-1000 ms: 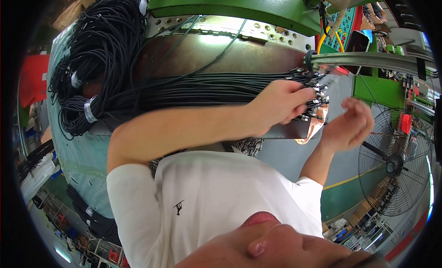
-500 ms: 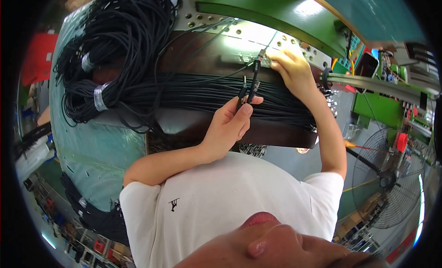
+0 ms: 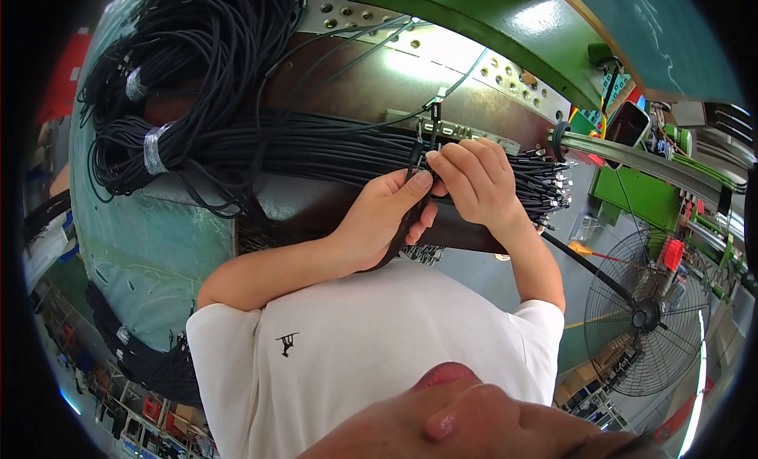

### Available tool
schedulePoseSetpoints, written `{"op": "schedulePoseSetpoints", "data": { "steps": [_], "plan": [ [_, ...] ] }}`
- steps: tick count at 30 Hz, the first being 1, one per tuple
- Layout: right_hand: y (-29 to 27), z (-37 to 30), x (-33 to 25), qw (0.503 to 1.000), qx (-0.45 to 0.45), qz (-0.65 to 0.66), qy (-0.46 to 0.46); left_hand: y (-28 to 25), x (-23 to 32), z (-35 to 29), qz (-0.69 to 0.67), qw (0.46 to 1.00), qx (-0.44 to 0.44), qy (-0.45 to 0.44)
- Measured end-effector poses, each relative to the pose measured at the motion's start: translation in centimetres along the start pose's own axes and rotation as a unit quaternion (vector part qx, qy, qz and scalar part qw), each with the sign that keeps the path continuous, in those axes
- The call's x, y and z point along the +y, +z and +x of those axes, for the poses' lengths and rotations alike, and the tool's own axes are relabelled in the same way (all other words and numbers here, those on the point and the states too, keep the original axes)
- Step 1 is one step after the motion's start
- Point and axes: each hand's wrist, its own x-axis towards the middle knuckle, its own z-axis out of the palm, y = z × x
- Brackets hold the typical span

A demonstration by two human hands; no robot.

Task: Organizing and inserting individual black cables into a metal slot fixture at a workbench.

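Observation:
My left hand (image 3: 388,210) is closed around a few black cables (image 3: 415,161), whose ends point up past the thumb. Close beside it, my right hand (image 3: 478,179) pinches at the same cable ends, with its fingertips near my left thumb; the exact grip is partly hidden. Just above the hands stands a cable connector (image 3: 436,108), close to a thin dark cable that leads up to the right. Behind both hands a thick bundle of black cables (image 3: 316,147) runs across the brown bench, its metal-tipped ends (image 3: 557,179) fanned out at the right.
Coiled black cables (image 3: 197,56) tied with clear wrap (image 3: 155,149) lie at the left on a greenish cover (image 3: 170,246). A green machine frame (image 3: 489,21) arches over a perforated metal plate (image 3: 347,15) at the back. A metal rail (image 3: 632,161) and a caged fan (image 3: 646,315) stand at the right.
My right hand has come down from the lit metal plate to the cable ends at my left hand. The right ends of the bundle have come into view.

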Motion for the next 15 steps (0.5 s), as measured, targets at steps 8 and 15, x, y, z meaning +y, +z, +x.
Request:
{"op": "schedulePoseSetpoints", "data": {
  "steps": [8,15],
  "plan": [
    [0.2,0.5,-0.4,0.999,0.030,-0.017,-0.017,-1.2,0.6,-0.2,-0.046,0.996,-0.072,-0.037],
    [-0.1,1.1,0.0,0.999,0.026,-0.036,0.002,-2.2,0.6,-0.8,0.014,0.999,-0.034,-0.011]
  ]
}}
